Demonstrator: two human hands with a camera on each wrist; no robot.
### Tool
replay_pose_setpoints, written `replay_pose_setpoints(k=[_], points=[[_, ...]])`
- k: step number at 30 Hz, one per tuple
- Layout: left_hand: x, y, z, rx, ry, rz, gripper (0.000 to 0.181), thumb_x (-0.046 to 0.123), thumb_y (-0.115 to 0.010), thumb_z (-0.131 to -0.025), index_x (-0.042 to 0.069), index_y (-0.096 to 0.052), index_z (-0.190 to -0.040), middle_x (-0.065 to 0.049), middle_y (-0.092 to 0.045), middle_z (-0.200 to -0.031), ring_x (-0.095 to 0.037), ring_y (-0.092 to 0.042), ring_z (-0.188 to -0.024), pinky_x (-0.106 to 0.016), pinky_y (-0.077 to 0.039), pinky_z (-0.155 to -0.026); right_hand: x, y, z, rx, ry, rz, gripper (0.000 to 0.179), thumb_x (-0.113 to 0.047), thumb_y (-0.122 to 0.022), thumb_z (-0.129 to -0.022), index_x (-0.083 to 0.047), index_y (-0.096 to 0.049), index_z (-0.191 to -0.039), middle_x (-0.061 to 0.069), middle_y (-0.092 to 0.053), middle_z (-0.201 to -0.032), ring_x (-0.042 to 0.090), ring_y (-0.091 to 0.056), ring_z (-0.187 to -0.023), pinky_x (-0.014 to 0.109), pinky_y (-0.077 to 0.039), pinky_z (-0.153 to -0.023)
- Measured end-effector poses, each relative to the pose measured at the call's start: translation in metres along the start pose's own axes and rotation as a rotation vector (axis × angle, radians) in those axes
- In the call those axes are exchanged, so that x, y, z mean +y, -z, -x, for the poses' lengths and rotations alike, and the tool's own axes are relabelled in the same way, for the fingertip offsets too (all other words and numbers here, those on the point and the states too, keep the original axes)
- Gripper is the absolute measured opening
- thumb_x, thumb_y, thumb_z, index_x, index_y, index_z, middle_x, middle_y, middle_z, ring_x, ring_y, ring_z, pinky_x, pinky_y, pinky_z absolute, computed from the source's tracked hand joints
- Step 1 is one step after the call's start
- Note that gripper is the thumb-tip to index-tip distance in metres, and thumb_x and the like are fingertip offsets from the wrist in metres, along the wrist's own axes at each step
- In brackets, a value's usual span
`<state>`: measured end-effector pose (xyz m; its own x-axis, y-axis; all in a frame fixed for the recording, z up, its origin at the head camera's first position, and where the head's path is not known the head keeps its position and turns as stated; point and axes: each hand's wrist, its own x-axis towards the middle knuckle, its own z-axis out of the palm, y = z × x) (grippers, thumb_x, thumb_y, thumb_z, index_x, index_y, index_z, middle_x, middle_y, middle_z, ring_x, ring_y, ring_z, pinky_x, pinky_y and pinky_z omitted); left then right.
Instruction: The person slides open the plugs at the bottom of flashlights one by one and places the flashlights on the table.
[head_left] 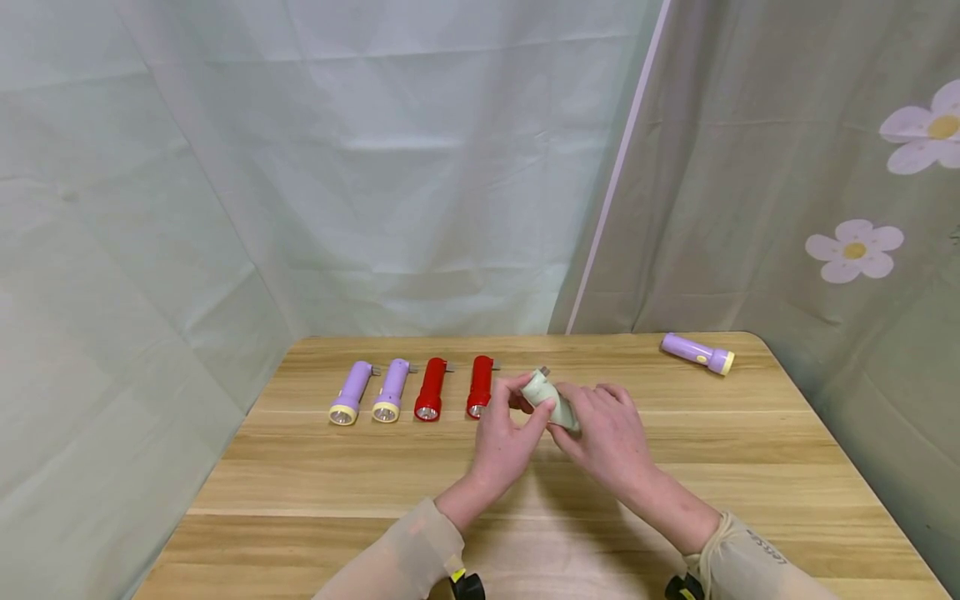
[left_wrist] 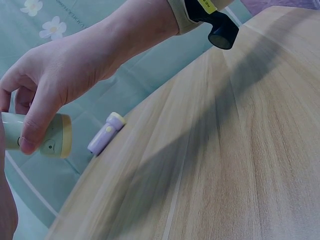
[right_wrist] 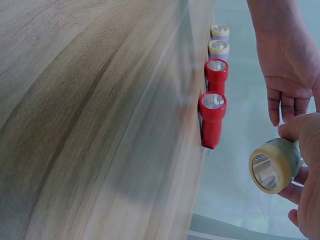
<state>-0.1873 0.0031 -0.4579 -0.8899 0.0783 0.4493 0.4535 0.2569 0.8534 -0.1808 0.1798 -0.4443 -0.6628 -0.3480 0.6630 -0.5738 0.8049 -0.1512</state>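
Both hands hold a pale green flashlight above the table, its tail tilted up and away, with metal plug prongs sticking out. My left hand pinches the tail end between thumb and fingers. My right hand grips it nearer the head; in the left wrist view, that thumb lies along the body beside the cream rim. The clear lens shows in the right wrist view. To the left of the hands lie two red flashlights and two purple ones, prongs folded out at their tails.
Another purple flashlight with a cream head lies on its side at the table's back right, no prongs visible. The wooden table ends at the back against hanging curtains. A black wrist device sits by the left sleeve.
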Motion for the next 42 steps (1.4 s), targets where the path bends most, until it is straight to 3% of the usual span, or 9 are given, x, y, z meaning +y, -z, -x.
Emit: replay_pose_setpoints(k=[42], points=[[-0.0001,-0.0007,-0.0003,-0.018,0.033,0.021,0.044,0.036,-0.072,-0.097,0.024,-0.052,-0.135,0.008,-0.062,-0.112,-0.016,-0.057,-0.095,-0.034,-0.052,-0.073,0.0007,-0.0014,0.0006,-0.012,-0.004,-0.002,0.055,-0.028,-0.089,-0.078,-0.012,-0.063,-0.124,0.0,-0.071,-0.091,0.019,-0.064,-0.076,0.049,-0.044,-0.095]])
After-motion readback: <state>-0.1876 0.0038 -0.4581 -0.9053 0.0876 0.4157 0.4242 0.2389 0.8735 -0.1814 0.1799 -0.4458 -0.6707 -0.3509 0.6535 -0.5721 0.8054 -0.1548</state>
